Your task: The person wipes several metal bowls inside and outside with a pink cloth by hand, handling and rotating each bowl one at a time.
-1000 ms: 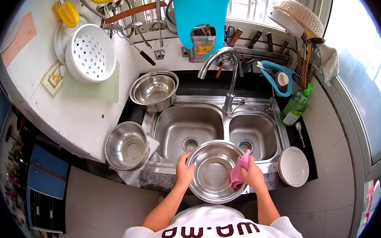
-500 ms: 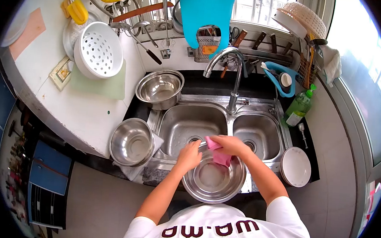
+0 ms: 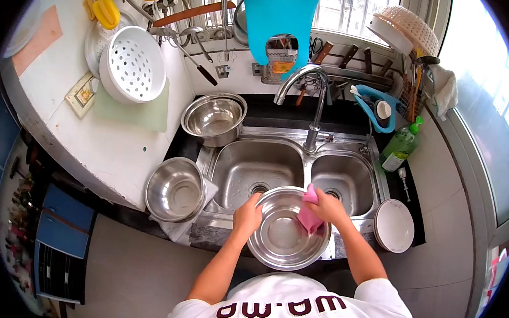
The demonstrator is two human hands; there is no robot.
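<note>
A stainless steel bowl [image 3: 278, 251] is tilted toward me in front of the double sink, its inside facing up. My left hand [image 3: 247, 217] grips its left rim, fingers closed round the edge. At the upper right rim, my right hand [image 3: 328, 208] is closed on a pink cloth [image 3: 310, 215], which hangs over the rim and lies against the inner wall. The fingertips of both hands are partly hidden. Behind the bowl are the large sink basin [image 3: 239, 171] and the smaller basin [image 3: 349, 175].
Steel bowls [image 3: 174, 180] sit on a cloth at the left; more steel bowls [image 3: 228, 135] are nested behind. The faucet [image 3: 315, 119] arches over the sink. On the right stand a green soap bottle [image 3: 399, 147] and white bowls [image 3: 394, 227]. A white colander [image 3: 132, 87] hangs on the left wall.
My right hand has moved right along the rim with the pink cloth, from the top to the upper right. The bowl has shifted slightly right, and my left hand sits slightly lower.
</note>
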